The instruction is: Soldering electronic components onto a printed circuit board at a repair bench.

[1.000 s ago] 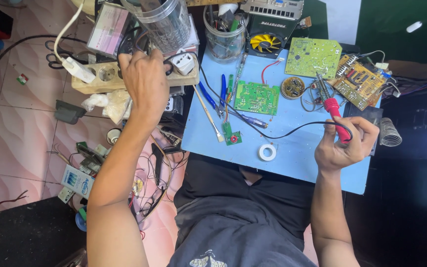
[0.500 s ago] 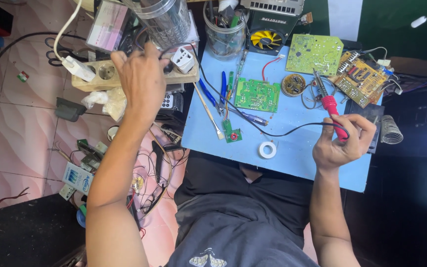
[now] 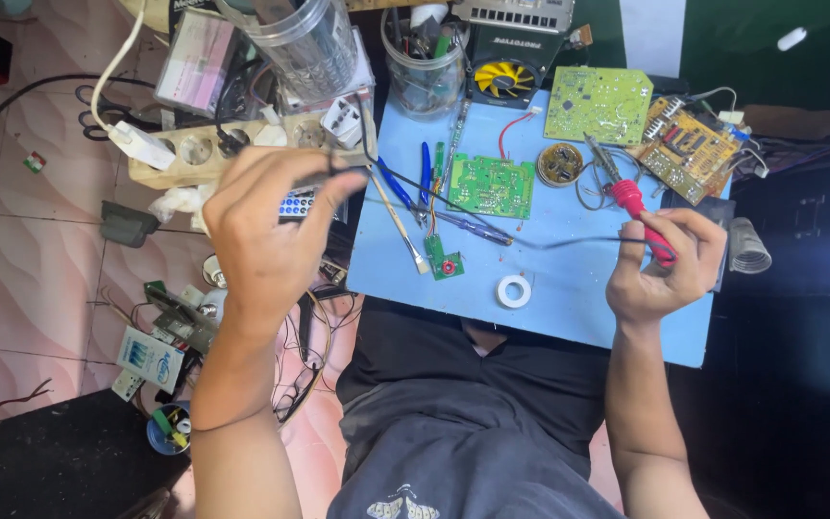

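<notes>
The right hand point(image 3: 665, 264) is closed around the red handle of a soldering iron point(image 3: 631, 197), whose metal tip points to the far left, close to a small round tin point(image 3: 560, 163) on the blue mat point(image 3: 569, 298) and just short of the brown circuit board point(image 3: 689, 149) at the far right. The left hand point(image 3: 266, 231) hovers off the left edge of the mat, thumb and forefinger pinched together on a thin dark wire point(image 3: 377, 159) that runs up toward the wooden power strip point(image 3: 242, 149) and across toward the green circuit board point(image 3: 490, 185). The main risk, as I judge it, lies in the iron: if the tip is hot, it could singe the loose leads coiled by the tin, or touch the black cord point(image 3: 569, 242) that trails across the mat under the right hand. That cord also lies near the roll of white tape point(image 3: 514, 290) and the small green board point(image 3: 445, 259) at the near edge, so a tug might drag those off the mat. The pinched wire could snag the screwdriver point(image 3: 468, 226) or the blue-handled tools point(image 3: 405, 183) beside it. The clear jar point(image 3: 305, 43) leans over the crowded far-left clutter and could tip if the wire pulls taut.
</notes>
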